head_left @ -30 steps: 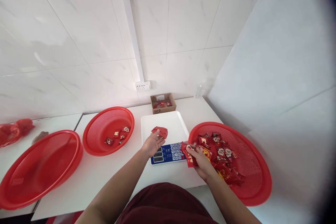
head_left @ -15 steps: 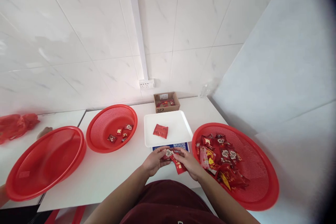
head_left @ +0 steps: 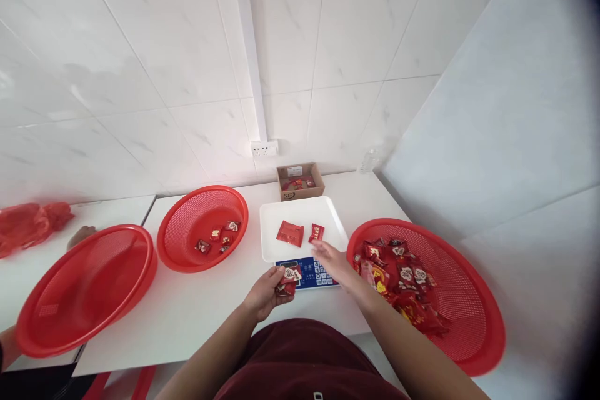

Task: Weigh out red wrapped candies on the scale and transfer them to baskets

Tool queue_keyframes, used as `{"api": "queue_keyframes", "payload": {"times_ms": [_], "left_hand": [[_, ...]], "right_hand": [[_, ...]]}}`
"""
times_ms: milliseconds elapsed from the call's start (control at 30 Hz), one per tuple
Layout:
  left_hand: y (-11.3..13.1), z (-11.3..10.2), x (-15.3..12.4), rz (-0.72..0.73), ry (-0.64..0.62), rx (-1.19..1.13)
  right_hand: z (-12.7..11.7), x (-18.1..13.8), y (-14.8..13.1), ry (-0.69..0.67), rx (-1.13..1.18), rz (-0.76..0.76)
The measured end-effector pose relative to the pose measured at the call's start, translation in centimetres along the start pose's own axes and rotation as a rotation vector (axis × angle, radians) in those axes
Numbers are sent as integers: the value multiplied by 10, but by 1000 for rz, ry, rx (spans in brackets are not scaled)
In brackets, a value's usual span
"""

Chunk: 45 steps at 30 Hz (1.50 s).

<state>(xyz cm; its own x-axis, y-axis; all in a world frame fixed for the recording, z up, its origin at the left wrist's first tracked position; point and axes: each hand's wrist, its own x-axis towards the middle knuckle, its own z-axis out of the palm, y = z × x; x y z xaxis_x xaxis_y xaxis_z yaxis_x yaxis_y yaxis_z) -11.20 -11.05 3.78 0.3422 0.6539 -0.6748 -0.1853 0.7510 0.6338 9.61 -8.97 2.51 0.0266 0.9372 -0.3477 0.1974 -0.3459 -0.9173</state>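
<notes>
At the digital scale, I see the left hand gripping red snack packets. The right hand, loosely open, is at a lettered red sachet on the white tray.

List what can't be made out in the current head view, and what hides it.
All in the head view:
Number of packets in the left hand: they overlap, and fingers cover part.
Readings on the scale: screens partly behind those packets, and too small.
Deeper contents of the right-hand basket: buried under upper packets.
Box label: print too small.
Another person's arm: cut off by the left edge.
</notes>
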Motion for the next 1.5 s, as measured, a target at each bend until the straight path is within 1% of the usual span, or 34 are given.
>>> {"api": "queue_keyframes", "payload": {"times_ms": [67,100,133,167,233,300,367,433,500,533,600,667,800,833,867,933,1033,1167,1233,1300,1433,1500], "left_hand": [[-2,5,-2,20,-35,85],[-2,8,-2,27,-53,125],[-3,10,-3,29,-70,159],[-3,12,-3,27,-82,183],[-3,14,-3,11,-83,195],[-3,12,-2,3,-61,169],[-3,8,-2,5,-43,131],[-3,5,-2,13,-43,97],[-3,3,-3,14,-47,75],[-4,2,-4,15,-50,71],[-5,2,-5,26,-45,80],[-6,2,-6,50,-38,111],[-8,6,-5,90,-84,140],[-8,7,-4,93,-99,131],[-8,9,-4,94,-108,121],[-8,12,-4,92,-105,106],[-7,12,-4,74,-57,104],[-6,6,-4,33,30,116],[-7,3,-4,22,38,132],[-7,2,-4,18,30,148],[-8,2,-5,11,19,164],[-8,2,-5,6,16,165]], "right_hand": [[9,-17,-1,-268,66,36],[13,-23,-1,-362,83,54],[16,-28,-1,-411,85,63],[18,-30,1,-417,80,65],[16,-26,5,-334,88,67],[10,-16,8,-187,146,88],[1,-1,10,-35,240,115],[-7,13,7,71,364,122],[-11,22,2,116,459,116],[-12,24,0,127,461,114],[-10,21,-3,124,366,114],[-5,11,-4,43,239,123],[12,-21,-4,-349,138,135],[16,-27,-5,-405,122,131],[19,-32,-5,-425,110,130],[21,-35,-5,-396,105,140],[15,-24,-3,-295,111,161],[1,3,3,-12,192,141],[-5,14,5,64,261,110],[-9,19,6,77,245,79],[-6,16,10,55,-9,10],[-2,13,10,15,-76,-13]]}}
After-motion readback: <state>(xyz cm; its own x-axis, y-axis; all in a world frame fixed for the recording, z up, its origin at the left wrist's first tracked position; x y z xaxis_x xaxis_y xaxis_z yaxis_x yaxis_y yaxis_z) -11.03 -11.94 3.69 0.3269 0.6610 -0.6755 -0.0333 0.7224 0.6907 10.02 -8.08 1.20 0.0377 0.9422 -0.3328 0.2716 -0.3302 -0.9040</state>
